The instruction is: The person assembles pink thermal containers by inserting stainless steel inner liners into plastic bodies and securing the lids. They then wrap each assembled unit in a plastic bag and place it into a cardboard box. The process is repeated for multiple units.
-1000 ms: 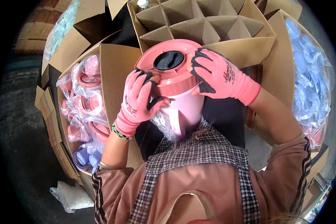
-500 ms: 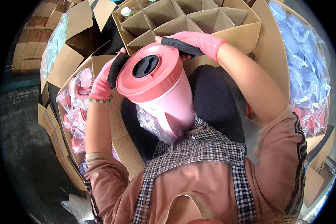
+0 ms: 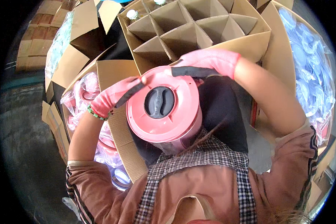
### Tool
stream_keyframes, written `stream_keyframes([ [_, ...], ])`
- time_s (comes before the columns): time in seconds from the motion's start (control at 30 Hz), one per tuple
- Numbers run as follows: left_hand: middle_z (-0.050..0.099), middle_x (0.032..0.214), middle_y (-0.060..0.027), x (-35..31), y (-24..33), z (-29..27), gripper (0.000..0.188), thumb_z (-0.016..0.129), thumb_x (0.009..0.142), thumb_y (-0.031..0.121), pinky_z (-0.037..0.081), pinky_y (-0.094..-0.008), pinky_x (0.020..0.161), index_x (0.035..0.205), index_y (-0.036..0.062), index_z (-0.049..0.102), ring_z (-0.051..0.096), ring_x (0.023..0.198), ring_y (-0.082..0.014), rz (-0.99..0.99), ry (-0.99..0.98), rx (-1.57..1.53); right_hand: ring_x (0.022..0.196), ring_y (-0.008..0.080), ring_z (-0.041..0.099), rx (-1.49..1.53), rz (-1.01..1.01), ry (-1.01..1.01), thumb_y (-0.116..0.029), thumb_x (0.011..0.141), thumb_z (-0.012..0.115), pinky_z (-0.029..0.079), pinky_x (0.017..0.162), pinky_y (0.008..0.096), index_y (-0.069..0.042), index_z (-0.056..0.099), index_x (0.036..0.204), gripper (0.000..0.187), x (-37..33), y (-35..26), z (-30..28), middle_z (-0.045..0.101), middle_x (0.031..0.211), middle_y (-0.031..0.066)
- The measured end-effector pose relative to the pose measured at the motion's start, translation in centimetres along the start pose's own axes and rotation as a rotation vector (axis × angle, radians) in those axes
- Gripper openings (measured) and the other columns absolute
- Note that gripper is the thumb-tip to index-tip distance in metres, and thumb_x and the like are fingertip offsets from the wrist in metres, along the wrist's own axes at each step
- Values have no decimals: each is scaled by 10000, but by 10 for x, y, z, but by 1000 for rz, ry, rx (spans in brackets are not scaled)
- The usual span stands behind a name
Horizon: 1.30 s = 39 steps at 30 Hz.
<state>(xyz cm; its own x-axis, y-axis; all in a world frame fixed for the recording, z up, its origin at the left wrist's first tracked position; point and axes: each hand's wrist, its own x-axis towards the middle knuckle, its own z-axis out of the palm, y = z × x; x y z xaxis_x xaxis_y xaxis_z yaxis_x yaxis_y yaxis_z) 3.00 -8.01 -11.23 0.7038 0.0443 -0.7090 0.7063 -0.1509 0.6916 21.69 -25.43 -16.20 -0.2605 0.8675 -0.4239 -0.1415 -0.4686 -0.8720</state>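
Observation:
A pink plastic lidded container [image 3: 188,138] stands tilted between my thighs, with its broad lid [image 3: 184,110] facing up. A round black knob [image 3: 159,102] sits in the lid's centre. My left hand [image 3: 119,92], in a pink glove with black palm patches, grips the lid's far left rim, thumb on top. From the far right, my right hand [image 3: 205,65] in a matching glove clasps the rim, its fingers partly hidden below. The container's lower body is mostly hidden under the lid; some clear plastic film seems to lie about it.
Beyond the container is a cardboard box [image 3: 246,43] with dividers, holding a few clear bottles with white caps [image 3: 132,14]. Bagged pink parts [image 3: 86,87] fill a box at left; bagged blue parts [image 3: 306,71] fill one at right. Bagged green items [image 3: 59,44] lie at far left.
The container has tipped so its lid faces up more squarely and hides more of the body. Both hands have come nearer me with it, and my left elbow has swung outward.

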Motion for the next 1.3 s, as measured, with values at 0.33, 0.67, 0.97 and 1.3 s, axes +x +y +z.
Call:
stream_keyframes([
  [0.33,581,826,-29,-17,-28,21,424,540,819,380,458,-215,628,987,-9,543,540,705,-77,88,43,-436,638,107,429,-245,-70,17,-514,816,470,375,637,269,-40,664,783,513,29,-31,13,506,613,4],
  [0.67,552,1010,-39,0,-41,5,424,546,837,293,455,-211,755,1131,-5,480,536,858,-85,131,-52,-291,794,161,541,-412,0,-62,-404,862,425,390,775,271,-57,657,808,421,60,-50,35,628,797,70],
  [0.97,575,737,-33,-6,-35,16,508,545,800,459,425,-234,605,871,-38,618,501,686,-73,207,32,-290,721,204,553,-478,59,157,-527,802,451,413,697,320,23,612,849,575,59,-48,37,601,763,121],
  [1.3,446,1199,-162,-44,-60,131,517,455,844,283,295,-331,961,1250,-12,327,451,1089,-245,841,962,-61,982,181,517,960,-344,99,-341,909,366,422,863,302,-24,409,1187,423,-5,-4,65,523,1059,94],
])
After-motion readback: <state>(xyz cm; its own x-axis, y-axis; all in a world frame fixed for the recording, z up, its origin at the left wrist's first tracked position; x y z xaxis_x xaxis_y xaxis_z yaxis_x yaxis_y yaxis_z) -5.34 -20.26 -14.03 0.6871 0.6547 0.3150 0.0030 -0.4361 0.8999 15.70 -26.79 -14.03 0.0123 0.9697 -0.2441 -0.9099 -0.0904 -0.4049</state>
